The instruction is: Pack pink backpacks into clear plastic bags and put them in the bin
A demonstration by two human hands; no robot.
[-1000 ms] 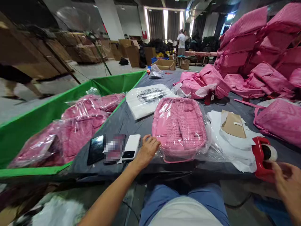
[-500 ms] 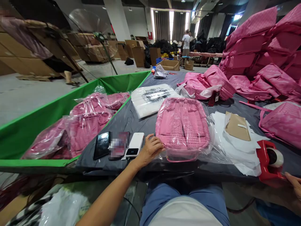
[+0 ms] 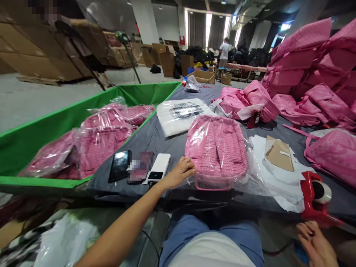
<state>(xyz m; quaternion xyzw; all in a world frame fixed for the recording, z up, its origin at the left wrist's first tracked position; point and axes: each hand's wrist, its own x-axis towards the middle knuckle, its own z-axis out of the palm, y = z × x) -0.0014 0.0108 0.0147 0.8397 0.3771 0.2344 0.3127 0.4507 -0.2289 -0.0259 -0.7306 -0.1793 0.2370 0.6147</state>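
Note:
A pink backpack (image 3: 215, 148) lies flat on the dark-covered table inside a clear plastic bag (image 3: 257, 174), whose loose end spreads to the right. My left hand (image 3: 182, 172) is closed at the bag's left edge, its fingers bent onto the plastic beside the backpack. My right hand (image 3: 317, 241) hangs just off the table's front edge, below the red tape dispenser (image 3: 311, 207) with its roll of tape (image 3: 324, 192). Its fingers are curled together; whatever they may hold is too small to make out.
A white power bank (image 3: 160, 167), a dark phone (image 3: 120, 165) and a stack of printed plastic bags (image 3: 182, 115) lie leftward. Bagged backpacks fill part of a green-walled bin (image 3: 50, 115). White paper sheets (image 3: 289, 187) and unwrapped pink backpacks (image 3: 294, 107) are to the right.
My right hand has left the tape dispenser's front end and moved left and down, its fingers curling. My left hand stays at the bag's edge, fingers more bent. The view has shifted slightly.

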